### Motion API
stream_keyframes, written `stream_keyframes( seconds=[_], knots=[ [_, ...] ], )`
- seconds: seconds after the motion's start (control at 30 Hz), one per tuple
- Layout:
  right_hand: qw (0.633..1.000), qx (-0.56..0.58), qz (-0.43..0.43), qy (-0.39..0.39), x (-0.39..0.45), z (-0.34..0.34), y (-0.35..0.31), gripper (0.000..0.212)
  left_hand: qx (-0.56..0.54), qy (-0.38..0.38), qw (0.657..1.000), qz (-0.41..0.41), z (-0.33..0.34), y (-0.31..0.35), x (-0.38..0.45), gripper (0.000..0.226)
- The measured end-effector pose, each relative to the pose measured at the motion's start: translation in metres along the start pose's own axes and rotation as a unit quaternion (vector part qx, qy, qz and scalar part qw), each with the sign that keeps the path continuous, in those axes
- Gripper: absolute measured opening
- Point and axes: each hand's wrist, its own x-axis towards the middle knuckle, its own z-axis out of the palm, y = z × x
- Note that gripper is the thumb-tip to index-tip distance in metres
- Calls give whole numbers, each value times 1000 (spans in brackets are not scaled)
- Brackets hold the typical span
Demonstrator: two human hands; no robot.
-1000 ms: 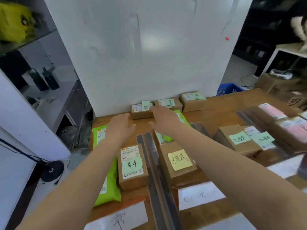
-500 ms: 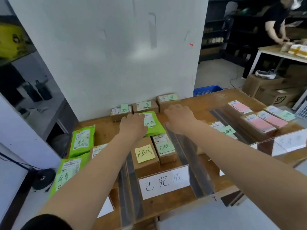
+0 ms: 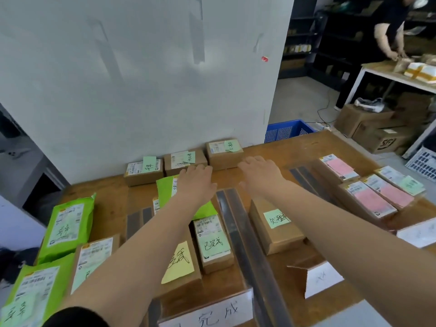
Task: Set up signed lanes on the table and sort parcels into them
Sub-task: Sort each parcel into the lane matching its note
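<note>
The wooden table point(image 3: 278, 149) is split into lanes by dark tape strips point(image 3: 238, 223), with white paper signs point(image 3: 207, 313) at the front edge. Three small cardboard boxes with green notes stand along the back wall: left point(image 3: 143, 171), middle point(image 3: 185, 161), right point(image 3: 223, 151). My left hand point(image 3: 197, 179) is stretched flat over a green mailer point(image 3: 167, 190), just in front of the middle box. My right hand point(image 3: 259, 171) hovers flat beside the right box, holding nothing. Sorted boxes point(image 3: 213, 241) with notes lie in the lanes.
Green mailers point(image 3: 67, 225) lie at the left edge. Boxes with pink labels point(image 3: 370, 201) fill the right lane. A blue crate point(image 3: 287, 129) and cardboard cartons point(image 3: 377, 135) stand on the floor behind. A person works at a white table point(image 3: 398, 79) at the far right.
The view has swung right and closer. Both hands moved right along the back row, from the left boxes toward the middle and right ones. They hold nothing throughout.
</note>
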Motion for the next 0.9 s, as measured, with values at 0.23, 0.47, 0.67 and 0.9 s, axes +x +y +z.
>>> stream_keyframes(
  seconds=[0.23, 0.47, 0.67, 0.9],
  knots=[
    [997, 73, 10, -21, 89, 35, 24, 46, -37, -30, 999, -19, 36, -9, 95, 43],
    [991, 122, 38, -36, 179, 82, 55, 42, -65, -35, 996, -44, 70, -18, 180, 41],
    [972, 218, 92, -14, 247, 125, 81, 38, -113, -51, 989, -80, 110, -23, 242, 39],
    [929, 337, 152, -6, 285, 158, 92, 52, -204, -23, 968, -144, 143, -17, 270, 44]
  ],
)
